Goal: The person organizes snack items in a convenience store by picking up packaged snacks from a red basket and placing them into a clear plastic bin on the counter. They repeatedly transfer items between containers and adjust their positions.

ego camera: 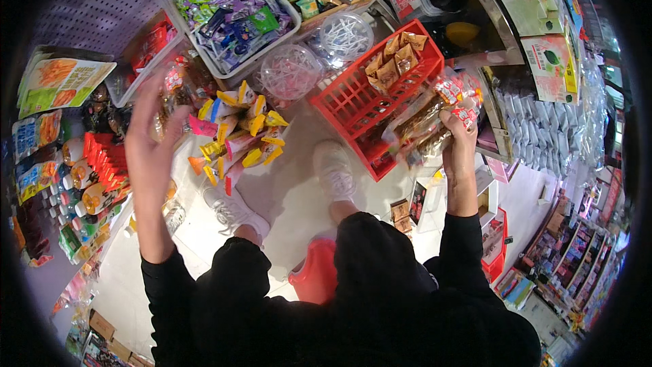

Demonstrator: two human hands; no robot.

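Note:
My right hand [460, 135] grips clear plastic snack packets [425, 122] with brown contents and red-and-white printed tops. They hang over the right end of a red slatted plastic basket [342, 107]. Small brown wrapped snacks [397, 63] lie in the basket's far part. Blurred, my left hand [150, 137] is raised at the left with its fingers apart and nothing visibly held. Just beyond its fingers are similar red-topped packets [174, 75], partly hidden by the hand. A cluster of yellow- and pink-ended wrapped sweets [244, 132] stands to the right of this hand.
A white-rimmed bin [298, 23] of purple and green sweets is at the top. Round tubs of white sticks [346, 35] and pinkish sticks [290, 71] adjoin it. Bottled drinks [97, 198] line the left shelf. A red stool [316, 272] is beneath me; cartons [400, 214] lie on the floor.

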